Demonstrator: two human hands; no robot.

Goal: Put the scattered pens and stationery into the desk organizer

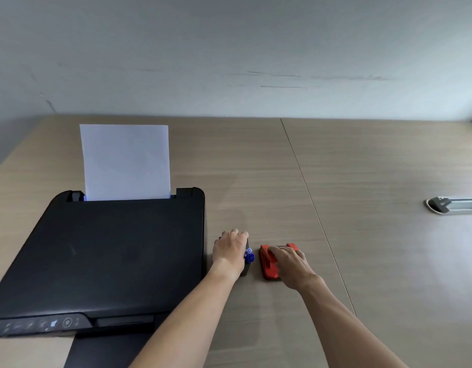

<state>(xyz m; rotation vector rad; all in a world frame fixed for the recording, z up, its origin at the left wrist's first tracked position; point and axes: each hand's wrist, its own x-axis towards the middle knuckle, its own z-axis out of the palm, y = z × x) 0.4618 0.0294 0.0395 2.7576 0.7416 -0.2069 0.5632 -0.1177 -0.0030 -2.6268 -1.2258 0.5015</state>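
Note:
A small black desk organizer (246, 269) stands on the wooden desk just right of the printer. Blue pen caps (249, 255) stick out of its top. My left hand (230, 251) lies over the organizer and grips it, hiding most of it. Right beside it lies a red stapler (267, 264) flat on the desk. My right hand (289, 264) rests on the stapler's right side with fingers curled over it.
A black printer (102, 256) with a white sheet (125, 162) standing in its rear feed fills the left of the desk. A grey cable-port cover (454, 205) is set in the desk at the far right. A seam (309, 195) runs between two desk panels.

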